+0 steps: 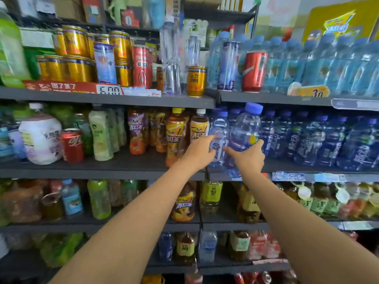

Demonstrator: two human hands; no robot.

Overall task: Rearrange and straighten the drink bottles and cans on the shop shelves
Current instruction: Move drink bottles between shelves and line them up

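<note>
On the middle shelf (123, 167), two clear blue-capped drink bottles stand at the left end of a blue-bottle row (320, 140). My left hand (200, 152) grips the smaller bottle (219, 130) around its label. My right hand (249, 158) holds the larger bottle (246, 130), which tilts to the right with its base past the shelf edge. Orange tea bottles (176, 136) stand just left of my left hand.
The upper shelf carries gold cans (75, 58), a red can (253, 71) among light-blue bottles, and clear bottles (171, 58). A red cola can (71, 145) and a white jug (41, 138) stand at the middle left. Lower shelves hold mixed tea bottles (211, 195).
</note>
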